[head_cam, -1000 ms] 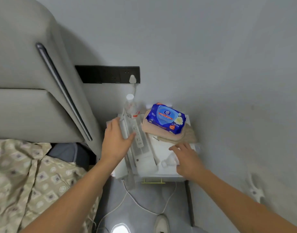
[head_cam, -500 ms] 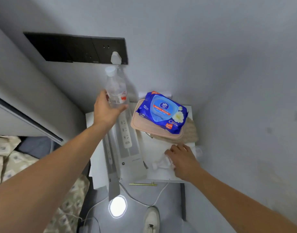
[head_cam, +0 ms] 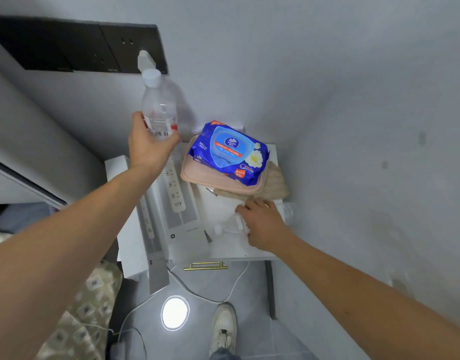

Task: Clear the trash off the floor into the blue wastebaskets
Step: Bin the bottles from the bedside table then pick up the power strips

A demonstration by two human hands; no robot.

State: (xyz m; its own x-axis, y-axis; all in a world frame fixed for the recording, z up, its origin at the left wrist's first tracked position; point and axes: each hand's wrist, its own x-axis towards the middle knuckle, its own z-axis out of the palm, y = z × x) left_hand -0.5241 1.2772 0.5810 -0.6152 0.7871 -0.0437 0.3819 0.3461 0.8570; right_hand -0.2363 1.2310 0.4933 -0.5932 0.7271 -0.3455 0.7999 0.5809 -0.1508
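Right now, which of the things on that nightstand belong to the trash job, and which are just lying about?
Part of the job:
- upright clear bottle, gripped by the left hand
- lying clear bottle, under the right hand

Just lying about:
- blue wipes pack
- pink case beneath it
- power strip
- beige cloth
- white cable on the floor

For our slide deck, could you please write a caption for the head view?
Left hand lifts a clear bottle off the nightstand; right hand grasps a second bottle.

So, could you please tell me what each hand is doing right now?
Left hand: grips an upright clear bottle.
Right hand: grips a lying bottle.
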